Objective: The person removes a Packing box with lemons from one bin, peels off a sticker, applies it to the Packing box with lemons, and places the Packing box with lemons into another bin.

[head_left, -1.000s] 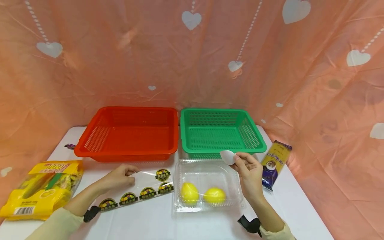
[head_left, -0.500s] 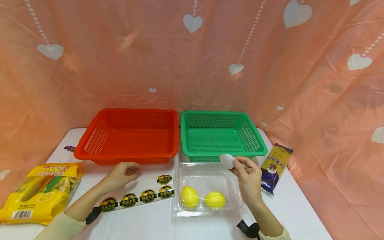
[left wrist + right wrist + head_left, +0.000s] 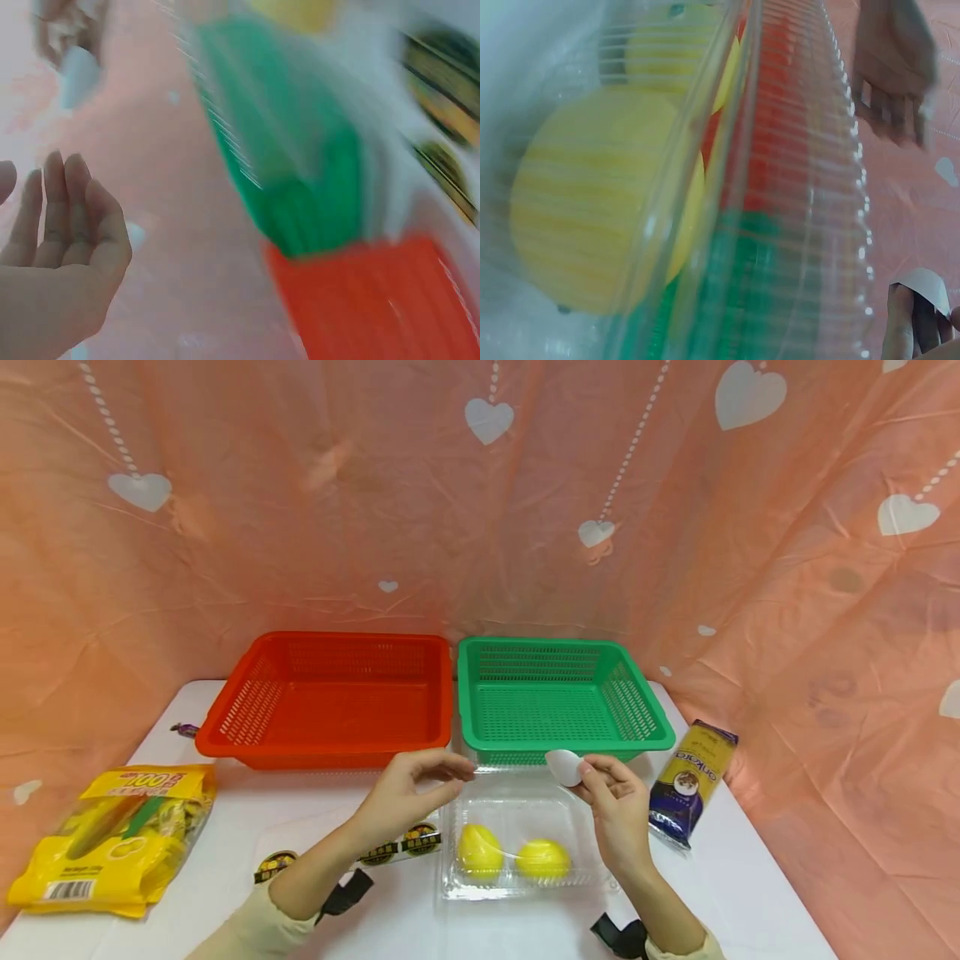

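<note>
My right hand (image 3: 621,810) pinches a white oval sticker (image 3: 562,767) between thumb and fingers, its blank side showing. Under and beside the hands lies a closed clear plastic clamshell box (image 3: 517,892) with two yellow fruits inside, one pear-shaped (image 3: 480,852) and one rounder, lemon-like (image 3: 543,860). My left hand (image 3: 405,797) hovers over the box's left edge, thumb and fingers apart and holding nothing. Its forearm partly hides a sheet of round fruit stickers (image 3: 422,838) on the table. In the left wrist view the left hand's fingers (image 3: 56,202) are extended.
A red basket (image 3: 322,752) and a green basket (image 3: 566,746) stand along the back. A yellow snack bag (image 3: 112,843) lies at left, a gold-and-purple packet (image 3: 692,785) at right. A small purple-wrapped item (image 3: 185,729) sits by the red basket.
My left hand has let go of the sticker sheet and moved right, toward the clamshell box and the right hand. My right hand keeps holding the sticker almost in place.
</note>
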The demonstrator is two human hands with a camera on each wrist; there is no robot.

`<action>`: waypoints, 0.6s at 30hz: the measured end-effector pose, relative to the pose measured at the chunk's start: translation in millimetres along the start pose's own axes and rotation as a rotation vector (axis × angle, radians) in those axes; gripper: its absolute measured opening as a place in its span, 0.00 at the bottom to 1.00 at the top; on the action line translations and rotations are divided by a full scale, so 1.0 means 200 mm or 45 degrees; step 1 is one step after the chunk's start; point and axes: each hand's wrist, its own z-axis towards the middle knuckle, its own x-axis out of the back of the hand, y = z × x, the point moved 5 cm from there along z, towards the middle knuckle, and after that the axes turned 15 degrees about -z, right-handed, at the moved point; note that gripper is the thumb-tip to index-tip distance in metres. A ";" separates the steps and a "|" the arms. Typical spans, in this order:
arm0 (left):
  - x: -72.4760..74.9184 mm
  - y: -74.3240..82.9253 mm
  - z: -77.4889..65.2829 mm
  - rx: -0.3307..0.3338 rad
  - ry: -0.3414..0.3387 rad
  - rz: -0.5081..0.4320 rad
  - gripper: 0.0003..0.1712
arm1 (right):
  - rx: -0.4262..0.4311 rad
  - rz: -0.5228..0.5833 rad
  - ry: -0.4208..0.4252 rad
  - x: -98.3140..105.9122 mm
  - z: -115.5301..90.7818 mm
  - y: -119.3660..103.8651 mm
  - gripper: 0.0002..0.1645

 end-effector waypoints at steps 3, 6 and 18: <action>-0.13 0.03 0.06 -0.037 -0.069 -0.068 0.16 | -0.005 0.001 -0.006 0.00 0.00 0.00 0.19; -0.25 0.03 0.10 0.010 -0.153 -0.115 0.22 | -0.006 -0.004 -0.015 -0.01 -0.01 0.00 0.18; -0.40 -0.08 0.17 0.118 0.151 -0.305 0.22 | 0.151 -0.242 -0.089 -0.04 -0.05 -0.02 0.11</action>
